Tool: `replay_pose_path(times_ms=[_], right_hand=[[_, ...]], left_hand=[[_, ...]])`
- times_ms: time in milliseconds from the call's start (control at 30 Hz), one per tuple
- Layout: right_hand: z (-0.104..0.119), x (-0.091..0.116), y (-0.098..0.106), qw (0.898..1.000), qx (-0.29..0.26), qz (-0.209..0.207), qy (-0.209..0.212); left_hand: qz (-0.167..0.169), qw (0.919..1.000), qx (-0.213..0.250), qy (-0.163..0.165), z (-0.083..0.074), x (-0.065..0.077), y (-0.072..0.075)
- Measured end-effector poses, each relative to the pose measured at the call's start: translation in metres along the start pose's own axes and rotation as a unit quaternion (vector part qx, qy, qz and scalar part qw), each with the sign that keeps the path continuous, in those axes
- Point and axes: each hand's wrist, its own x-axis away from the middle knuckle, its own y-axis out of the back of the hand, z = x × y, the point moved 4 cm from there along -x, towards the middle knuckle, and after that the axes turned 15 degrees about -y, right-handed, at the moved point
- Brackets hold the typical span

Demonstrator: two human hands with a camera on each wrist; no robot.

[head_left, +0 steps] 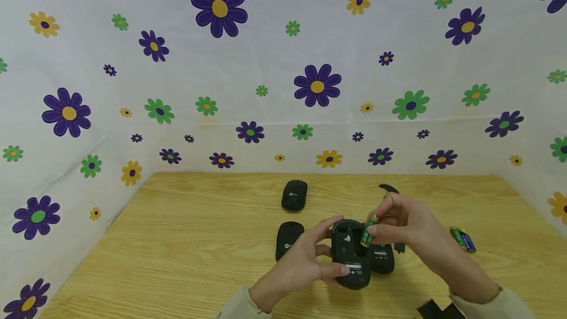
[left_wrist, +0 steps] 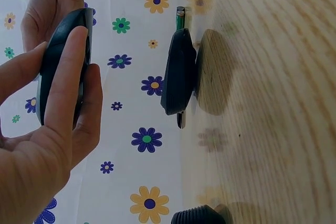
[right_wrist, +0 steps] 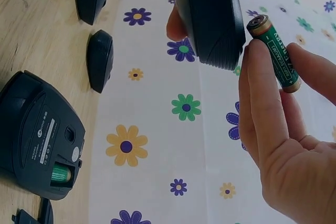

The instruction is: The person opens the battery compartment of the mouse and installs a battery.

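Note:
My left hand [head_left: 301,260] grips a black computer mouse [head_left: 352,279] with its underside toward me and its battery bay uncovered. Between thumb and fingers, my right hand [head_left: 409,223] pinches a green battery [head_left: 368,231] at the side of that bay, overlapping it in the head view. The right wrist view shows this battery [right_wrist: 276,56] tilted, close to the mouse's ribbed end. Partly hidden behind the held mouse, a second mouse [head_left: 384,262] lies underside up on the table; a green battery [right_wrist: 61,173] sits in its bay.
Two black mice lie upright on the wooden table [head_left: 186,230], one farther back [head_left: 294,195] and one [head_left: 288,235] partly behind my left hand. Loose green [head_left: 457,237] and blue [head_left: 467,241] batteries lie at right. A curved black piece [head_left: 390,188] is behind my right hand; black pieces [head_left: 429,309] are near the front.

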Motion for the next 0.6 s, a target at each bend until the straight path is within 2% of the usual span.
replay_pose_path(times_ms=[200, 400, 600], right_hand=[[0.001, 0.001, -0.004, 1.000, 0.018, -0.023, -0.006], [0.004, 0.000, -0.010, 0.997, 0.060, -0.051, 0.005], [0.005, 0.001, -0.013, 0.998, 0.060, -0.036, 0.008]], left_hand=[[0.005, 1.0000, -0.001, -0.002, 0.000, 0.000, -0.001], [-0.002, 1.0000, -0.005, -0.002, 0.000, 0.000, 0.000], [-0.006, 1.0000, -0.007, -0.002, -0.001, 0.000, 0.000]])
